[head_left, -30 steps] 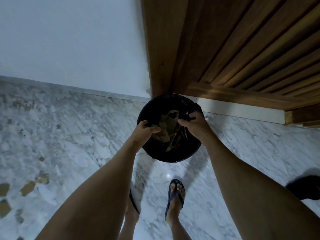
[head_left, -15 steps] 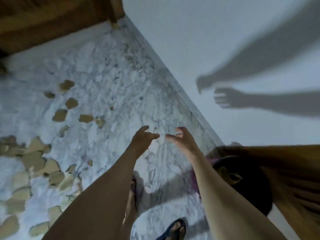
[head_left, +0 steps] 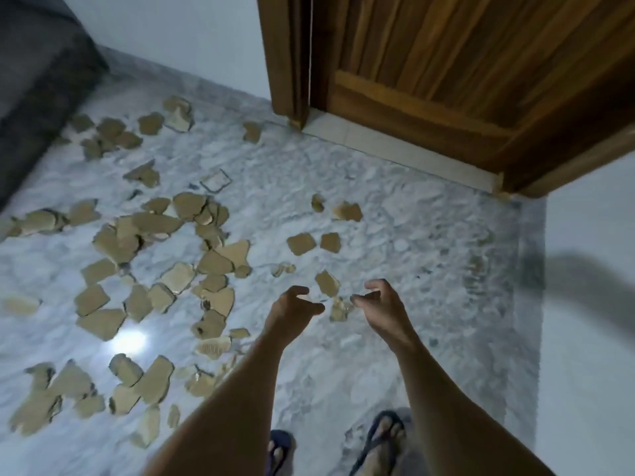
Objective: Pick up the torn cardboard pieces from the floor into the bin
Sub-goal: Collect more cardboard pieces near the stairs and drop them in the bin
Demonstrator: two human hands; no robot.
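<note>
Hands empty now: left hand point(head_left: 292, 309) and right hand point(head_left: 381, 304) hang loosely curled, holding nothing. A second ago we gripped the bin's rim; it's out of view, so that load looks dumped and we're back for more. Nearest cardboard piece point(head_left: 327, 283) sits at 12 o'clock between the fingertips, untouched. Main scatter point(head_left: 154, 255) lies at 9–10 o'clock on the marble floor point(head_left: 429, 255).
</note>
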